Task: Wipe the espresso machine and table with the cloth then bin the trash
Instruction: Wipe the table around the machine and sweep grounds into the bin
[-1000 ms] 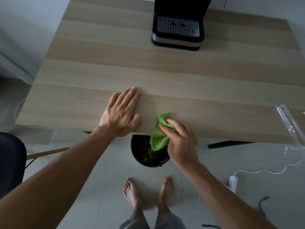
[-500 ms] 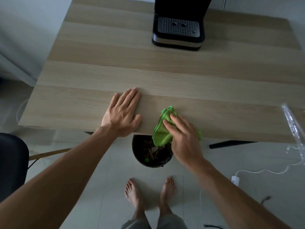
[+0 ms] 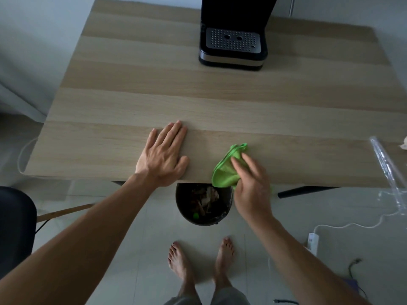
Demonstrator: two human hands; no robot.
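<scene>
Left grip point(image 3: 164, 157) is lying flat on the worktop point(image 3: 220, 102) at the near edge, fingers straight and together, thumb out to the side, holding nothing; same spot and pose as 1.0 s ago. Right grip point(image 3: 251, 186) is holding the green cloth point(image 3: 226, 170), fingers lightly curled over the bunched fabric and pressing it onto the worktop at the near edge, just right of the left grip; thumb is hidden. The cloth is reaching further in from the near edge than 1.0 s ago, when most of it was hanging off over the bin; now only its lower fold is overhanging. The right grip is also sitting further in and slightly more to the right than before. The bin point(image 3: 180, 208) is standing on the floor, tucked partly under the near edge below the cloth, with trash point(image 3: 206, 199) showing inside. The espresso machine point(image 3: 233, 36) is standing at the far edge, well apart from both grips, unchanged. A clear plastic wrapper point(image 3: 385, 164) is lying at the right edge, overhanging the near right corner. Bare feet point(image 3: 180, 263) are standing on the floor behind the bin.
</scene>
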